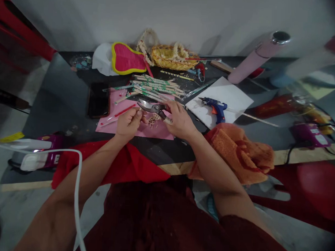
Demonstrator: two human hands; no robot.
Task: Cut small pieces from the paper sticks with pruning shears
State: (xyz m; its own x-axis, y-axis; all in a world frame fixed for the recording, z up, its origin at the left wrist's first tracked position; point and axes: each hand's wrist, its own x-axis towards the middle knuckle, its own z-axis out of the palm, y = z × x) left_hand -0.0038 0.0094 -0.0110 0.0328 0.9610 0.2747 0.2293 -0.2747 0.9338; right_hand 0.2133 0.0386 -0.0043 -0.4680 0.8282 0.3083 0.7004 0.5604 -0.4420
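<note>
Snips (154,108) in right hand (181,120) (blades leftward)

"What do the hands hold?"

"The right hand (181,120) grips metal shears (154,108) by the handles, tips pointing left. The left hand (128,123) pinches its fingers just beside those tips; whatever it holds is too small to tell."

"What's beneath them?"

"A pink sheet (161,132) on a dark table (55,99), scattered with small pale bits (154,119)."

"And around them?"

"Sticks (155,86) bound with green lie just beyond the shears. To the right, a blue glue gun (216,109) rests on a white board (237,98), and an orange towel (238,153) lies near the right forearm (210,160). A woven basket (172,58) sits farther back."
</note>
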